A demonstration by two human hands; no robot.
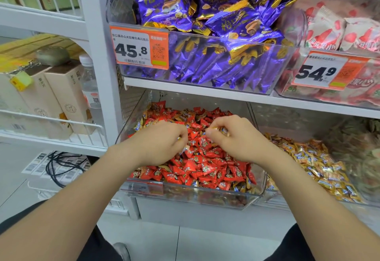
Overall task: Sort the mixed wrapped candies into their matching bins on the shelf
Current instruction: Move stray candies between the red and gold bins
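Left hand (164, 142), right hand (236, 138) both pinching gold candies (223, 130) over red bin (185, 196); gold bin (273, 198) lying 3 o'clock, right nearer.

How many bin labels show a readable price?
2: a label reading 45.8 on the purple-candy bin, another reading 54.9 on the strawberry-print bin. A lower label is blurred; others possibly hidden.

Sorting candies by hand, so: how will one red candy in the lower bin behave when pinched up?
Probably light: each red candy is tiny beside the right hand. Likely slippery, given its glossy wrapper. Neighbours may slide, being heaped loosely in the clear bin.
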